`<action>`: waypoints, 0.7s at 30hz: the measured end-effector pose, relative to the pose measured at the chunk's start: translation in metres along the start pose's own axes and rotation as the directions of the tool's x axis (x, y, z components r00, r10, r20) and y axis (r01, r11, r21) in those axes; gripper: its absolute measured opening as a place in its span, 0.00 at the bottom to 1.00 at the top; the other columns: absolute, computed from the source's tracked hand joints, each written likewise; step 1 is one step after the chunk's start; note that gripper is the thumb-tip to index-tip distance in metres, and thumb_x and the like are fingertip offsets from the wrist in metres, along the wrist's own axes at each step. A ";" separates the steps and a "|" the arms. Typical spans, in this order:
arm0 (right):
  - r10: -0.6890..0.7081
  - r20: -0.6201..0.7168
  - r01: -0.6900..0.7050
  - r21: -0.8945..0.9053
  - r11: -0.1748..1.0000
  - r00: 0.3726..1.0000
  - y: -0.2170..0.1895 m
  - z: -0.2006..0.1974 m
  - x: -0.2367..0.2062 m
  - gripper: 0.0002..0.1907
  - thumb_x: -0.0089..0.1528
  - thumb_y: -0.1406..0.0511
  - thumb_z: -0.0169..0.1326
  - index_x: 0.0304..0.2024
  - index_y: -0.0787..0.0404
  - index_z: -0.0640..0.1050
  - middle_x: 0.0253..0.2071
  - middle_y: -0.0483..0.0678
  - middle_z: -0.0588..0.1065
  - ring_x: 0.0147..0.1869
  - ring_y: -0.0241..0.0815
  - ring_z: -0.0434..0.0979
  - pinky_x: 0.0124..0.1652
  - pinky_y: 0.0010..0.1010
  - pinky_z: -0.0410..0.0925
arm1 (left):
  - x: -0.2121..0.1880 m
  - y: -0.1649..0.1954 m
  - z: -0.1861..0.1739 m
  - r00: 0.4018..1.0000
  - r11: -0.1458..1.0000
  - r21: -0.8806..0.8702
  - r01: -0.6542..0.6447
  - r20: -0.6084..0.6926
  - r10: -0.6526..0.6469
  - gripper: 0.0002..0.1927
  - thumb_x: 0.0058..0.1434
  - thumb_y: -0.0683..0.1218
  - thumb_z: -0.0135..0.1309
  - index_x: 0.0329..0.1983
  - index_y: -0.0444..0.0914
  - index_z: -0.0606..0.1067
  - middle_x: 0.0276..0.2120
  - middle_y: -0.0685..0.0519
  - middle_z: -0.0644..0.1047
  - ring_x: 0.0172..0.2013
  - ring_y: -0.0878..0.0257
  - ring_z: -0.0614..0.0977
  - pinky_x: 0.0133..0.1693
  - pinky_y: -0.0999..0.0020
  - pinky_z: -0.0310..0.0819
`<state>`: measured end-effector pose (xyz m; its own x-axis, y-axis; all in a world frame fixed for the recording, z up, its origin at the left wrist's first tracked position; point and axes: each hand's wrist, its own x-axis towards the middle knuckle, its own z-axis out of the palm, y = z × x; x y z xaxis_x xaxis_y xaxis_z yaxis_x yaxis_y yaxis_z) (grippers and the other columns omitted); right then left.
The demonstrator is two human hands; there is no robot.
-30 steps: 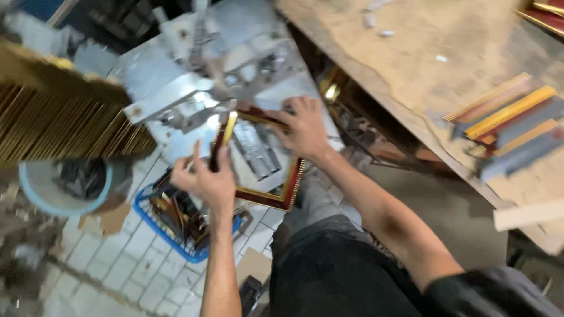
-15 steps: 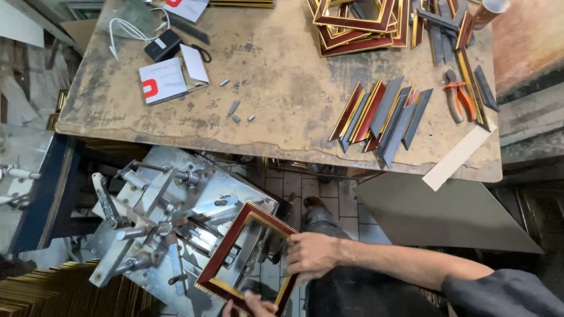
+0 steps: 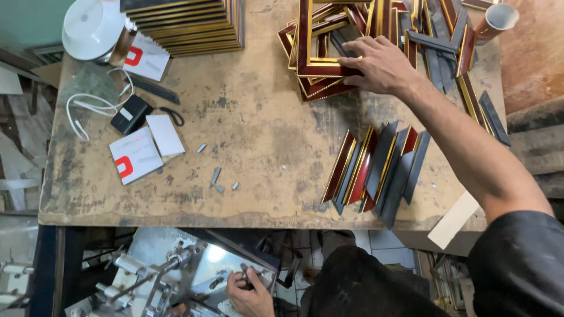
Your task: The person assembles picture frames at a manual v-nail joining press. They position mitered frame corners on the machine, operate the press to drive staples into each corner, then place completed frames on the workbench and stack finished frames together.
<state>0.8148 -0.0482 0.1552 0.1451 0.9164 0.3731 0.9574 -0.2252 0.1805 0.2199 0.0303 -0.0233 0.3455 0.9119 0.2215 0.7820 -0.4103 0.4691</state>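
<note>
My right hand [image 3: 380, 64] reaches across the worn wooden table [image 3: 252, 129] and rests its fingers on the corner of a red and gold picture frame [image 3: 311, 56]. That frame lies on top of a pile of similar frames at the back. My left hand [image 3: 249, 292] is low at the bottom, below the table edge. It grips a small part on the metal frame-joining machine [image 3: 170, 276]. In front of my right arm, a row of short red, gold and grey moulding pieces [image 3: 376, 167] leans together near the table's front edge.
A stack of gold-edged mouldings [image 3: 188, 26] lies at the back left, beside a white bowl [image 3: 91, 26]. Small cards, a black charger with white cable [image 3: 129, 114] and metal bits lie on the left. A cup [image 3: 496, 20] stands at the far right corner.
My right hand has carried the red and gold frame up from the machine onto the pile on the table. The view has tilted up to the table; my left hand stays by the machine.
</note>
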 end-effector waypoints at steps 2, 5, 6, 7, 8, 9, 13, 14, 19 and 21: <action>-0.074 -0.002 0.074 -0.054 0.996 0.997 0.017 0.023 0.017 0.58 0.37 0.30 0.55 0.63 0.53 0.74 0.46 0.48 0.81 0.48 0.43 0.80 0.56 0.39 0.60 | 0.001 -0.002 0.006 0.987 0.967 0.206 -0.147 -0.040 0.158 0.22 0.64 0.45 0.59 0.55 0.29 0.67 0.32 0.48 0.71 0.31 0.53 0.75 0.35 0.58 0.71; 0.082 0.634 -0.175 0.084 0.981 0.769 0.012 0.048 0.027 0.37 0.49 0.56 0.70 0.58 0.56 0.71 0.31 0.45 0.81 0.39 0.39 0.78 0.68 0.44 0.55 | 0.002 -0.002 0.010 0.981 0.999 0.004 -0.037 -0.190 0.037 0.21 0.61 0.46 0.61 0.51 0.27 0.72 0.28 0.49 0.71 0.25 0.55 0.71 0.30 0.59 0.67; 0.085 0.665 -0.153 0.045 0.987 0.742 0.007 0.054 0.026 0.29 0.54 0.61 0.64 0.56 0.57 0.72 0.28 0.45 0.80 0.35 0.39 0.76 0.60 0.41 0.59 | 0.002 -0.002 0.011 0.979 0.999 0.042 -0.029 -0.199 0.037 0.20 0.62 0.46 0.62 0.50 0.28 0.73 0.27 0.49 0.70 0.26 0.55 0.71 0.30 0.59 0.67; 0.090 0.697 -0.134 0.009 0.991 0.711 0.001 0.059 0.024 0.21 0.59 0.67 0.59 0.55 0.58 0.73 0.25 0.45 0.79 0.30 0.39 0.74 0.52 0.38 0.63 | 0.003 -0.002 0.012 0.978 0.996 0.085 -0.025 -0.202 0.041 0.19 0.62 0.46 0.62 0.49 0.28 0.74 0.26 0.49 0.70 0.26 0.55 0.71 0.31 0.59 0.67; 0.105 0.727 -0.114 -0.037 0.993 0.679 -0.002 0.062 0.023 0.15 0.64 0.72 0.54 0.53 0.59 0.74 0.22 0.45 0.77 0.26 0.39 0.72 0.45 0.35 0.67 | 0.003 -0.001 0.014 0.978 0.993 0.117 -0.025 -0.205 0.049 0.17 0.63 0.46 0.62 0.48 0.29 0.75 0.25 0.50 0.69 0.26 0.55 0.71 0.31 0.58 0.66; 0.111 0.725 -0.132 -0.028 0.991 0.679 -0.005 0.064 0.021 0.15 0.62 0.72 0.53 0.52 0.60 0.74 0.21 0.44 0.75 0.25 0.39 0.68 0.44 0.35 0.66 | 0.004 0.000 0.015 0.979 0.995 0.100 -0.007 -0.202 0.027 0.18 0.63 0.47 0.61 0.47 0.29 0.74 0.26 0.49 0.69 0.27 0.55 0.71 0.31 0.59 0.66; 0.170 0.703 -0.206 -0.035 0.978 0.690 -0.010 0.064 0.017 0.31 0.57 0.73 0.51 0.63 0.62 0.65 0.17 0.45 0.70 0.20 0.37 0.62 0.37 0.35 0.64 | 0.010 0.004 0.019 0.980 0.986 0.162 0.035 -0.197 -0.003 0.16 0.65 0.48 0.59 0.45 0.30 0.74 0.26 0.49 0.67 0.28 0.55 0.70 0.33 0.56 0.65; 0.197 0.700 -0.232 -0.045 0.972 0.687 -0.011 0.062 0.017 0.39 0.56 0.74 0.51 0.71 0.61 0.61 0.17 0.45 0.70 0.19 0.37 0.63 0.35 0.35 0.64 | 0.013 0.007 0.018 0.982 0.977 0.213 0.035 -0.187 0.006 0.14 0.65 0.48 0.58 0.44 0.31 0.74 0.25 0.50 0.66 0.28 0.54 0.69 0.35 0.54 0.65; 0.195 0.613 -0.286 0.053 0.957 0.765 -0.012 0.049 0.032 0.19 0.57 0.73 0.52 0.51 0.61 0.72 0.15 0.49 0.73 0.19 0.44 0.69 0.37 0.38 0.64 | 0.019 0.016 0.010 0.981 0.982 0.177 0.068 -0.191 -0.033 0.11 0.66 0.47 0.57 0.43 0.33 0.76 0.25 0.49 0.67 0.27 0.53 0.70 0.33 0.54 0.65; 0.187 0.669 -0.293 0.048 0.955 0.719 -0.012 0.039 0.043 0.16 0.56 0.70 0.55 0.47 0.60 0.74 0.20 0.51 0.76 0.24 0.47 0.74 0.41 0.40 0.67 | 0.019 0.018 0.004 0.981 0.986 0.156 0.055 -0.193 -0.024 0.10 0.65 0.46 0.57 0.42 0.34 0.76 0.25 0.49 0.69 0.28 0.52 0.71 0.33 0.54 0.66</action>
<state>0.8191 0.0064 0.1339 0.4506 0.8383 -0.3071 0.8836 -0.4679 0.0192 0.2427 0.0401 -0.0143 0.2194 0.9023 0.3712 0.8715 -0.3523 0.3412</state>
